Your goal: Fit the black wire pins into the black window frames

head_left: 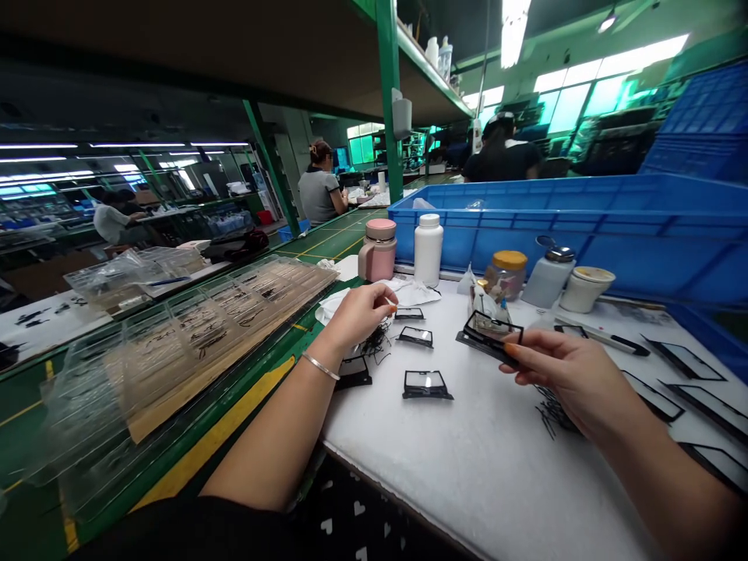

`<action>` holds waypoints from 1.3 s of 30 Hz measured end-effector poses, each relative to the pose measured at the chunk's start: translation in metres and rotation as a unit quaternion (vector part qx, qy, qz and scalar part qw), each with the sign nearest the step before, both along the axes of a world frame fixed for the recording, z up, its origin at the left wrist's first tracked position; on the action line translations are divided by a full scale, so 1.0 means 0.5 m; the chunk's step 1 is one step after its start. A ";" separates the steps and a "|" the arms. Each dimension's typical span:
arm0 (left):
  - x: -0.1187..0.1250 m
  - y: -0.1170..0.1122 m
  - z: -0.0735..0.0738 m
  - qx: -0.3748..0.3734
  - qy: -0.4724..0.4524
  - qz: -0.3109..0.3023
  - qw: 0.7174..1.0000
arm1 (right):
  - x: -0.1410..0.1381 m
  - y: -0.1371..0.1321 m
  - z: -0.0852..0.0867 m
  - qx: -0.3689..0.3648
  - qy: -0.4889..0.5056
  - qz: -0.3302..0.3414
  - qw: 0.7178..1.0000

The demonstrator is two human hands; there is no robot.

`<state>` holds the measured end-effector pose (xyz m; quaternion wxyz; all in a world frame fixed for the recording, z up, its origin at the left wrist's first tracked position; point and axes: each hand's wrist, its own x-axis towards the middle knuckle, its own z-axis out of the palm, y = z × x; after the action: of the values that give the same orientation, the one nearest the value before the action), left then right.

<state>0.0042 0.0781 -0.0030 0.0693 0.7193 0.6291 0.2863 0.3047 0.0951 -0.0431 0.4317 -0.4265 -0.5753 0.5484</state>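
Note:
My right hand (561, 375) pinches a black rectangular frame part (489, 330) by its near edge and holds it just above the white work surface (467, 467). My left hand (358, 312) hovers with curled fingers over a pile of thin black wire pieces (375, 343); whether it grips any I cannot tell. Three similar black frames lie between the hands: (409, 314), (415, 336), (426, 384). Another frame (354, 372) sits under my left wrist.
Clear plastic trays (192, 327) of small black parts stretch along the left. A pink jar (379, 249), white bottle (428, 248), dispenser (549, 271) and small pots stand before a large blue bin (584, 218). More frames (683, 362) lie right. Other people sit behind.

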 end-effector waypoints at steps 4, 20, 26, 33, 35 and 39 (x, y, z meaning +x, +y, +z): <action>0.061 0.001 0.033 -0.019 -0.155 -0.104 0.982 | -0.002 -0.002 0.007 -0.006 0.009 0.012 1.000; 0.206 -0.009 -0.031 0.015 -0.296 -0.177 0.939 | -0.017 -0.019 0.019 -0.041 0.089 0.060 0.993; 0.188 -0.013 -0.030 0.145 -0.081 -0.170 0.972 | -0.025 -0.032 0.026 -0.028 0.081 0.046 0.995; 0.195 -0.019 -0.027 0.148 0.024 -0.140 0.979 | -0.024 -0.036 0.026 -0.024 0.073 0.056 0.995; 0.189 -0.020 -0.027 0.148 0.040 -0.133 0.979 | -0.024 -0.029 0.023 -0.019 0.074 0.056 0.996; 0.170 -0.034 -0.018 0.160 0.023 -0.163 0.973 | -0.030 -0.031 0.025 -0.022 0.100 0.057 0.993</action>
<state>0.0891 0.0612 -0.0122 -0.0153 0.8202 0.4514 0.3512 0.2899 0.0798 -0.0304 0.4455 -0.3451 -0.5405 0.6247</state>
